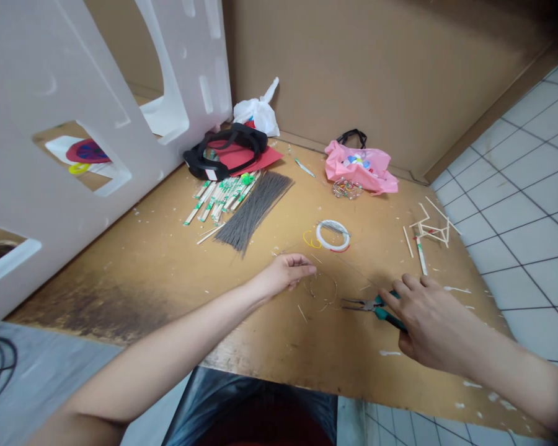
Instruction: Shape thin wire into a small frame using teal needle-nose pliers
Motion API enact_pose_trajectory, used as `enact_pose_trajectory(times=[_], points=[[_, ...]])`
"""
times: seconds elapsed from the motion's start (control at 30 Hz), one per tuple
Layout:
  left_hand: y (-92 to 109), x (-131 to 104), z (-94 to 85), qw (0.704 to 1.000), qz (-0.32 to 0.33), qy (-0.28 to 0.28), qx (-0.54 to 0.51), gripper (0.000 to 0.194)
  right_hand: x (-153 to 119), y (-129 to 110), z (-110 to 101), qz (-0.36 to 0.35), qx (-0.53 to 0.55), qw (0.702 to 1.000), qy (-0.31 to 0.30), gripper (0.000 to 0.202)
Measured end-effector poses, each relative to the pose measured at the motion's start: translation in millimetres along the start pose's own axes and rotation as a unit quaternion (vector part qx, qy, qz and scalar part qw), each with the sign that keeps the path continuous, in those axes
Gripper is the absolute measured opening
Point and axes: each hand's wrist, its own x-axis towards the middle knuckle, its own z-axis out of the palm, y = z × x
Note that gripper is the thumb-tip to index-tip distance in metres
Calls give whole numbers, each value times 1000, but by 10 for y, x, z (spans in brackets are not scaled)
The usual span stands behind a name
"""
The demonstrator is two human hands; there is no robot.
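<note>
Wire loop [325,305] sat just below frame centre, on or just over the tabletop [270,347], couldn't tell which. L hand [295,272], at the loop's upper left, had thumb + index pinched, apparently on the wire, tho contact pt was too fine to confirm. R hand [428,322], right of centre, was wrapped round green-handled pliers [369,305], jaws slightly apart, tips pointing left just beside the loop; contact unclear. Handling, my est.: wire v. light, thin, springy, semi-stiff; looked likely to take a bend & keep it, but prone to kinks & rolling btwn fingertips; cut ends prob. sharp. Best hold: fingertip pinch close to the bend, not mid-span where it'd flex; plier tips square across, light squeeze, else nicks. Pliers: rigid, heavier, prob. best held well back from pivot. FYI grey wire bundle [255,210], upper centre-left, looked straight & stiffish; white coil [319,234] lay near, above the loop in frame.
</note>
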Motion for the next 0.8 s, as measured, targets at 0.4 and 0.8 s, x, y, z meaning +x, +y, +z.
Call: enact_pose_trajectory(times=[0.4, 0.8], points=[[17, -22, 14, 1000, -7, 2, 0, 35, -95, 78, -3, 13, 46, 999, 26, 17], [0, -15, 18, 1000, -15, -1, 6, 35, -152, 55, 210, 24, 5, 999, 32, 16]])
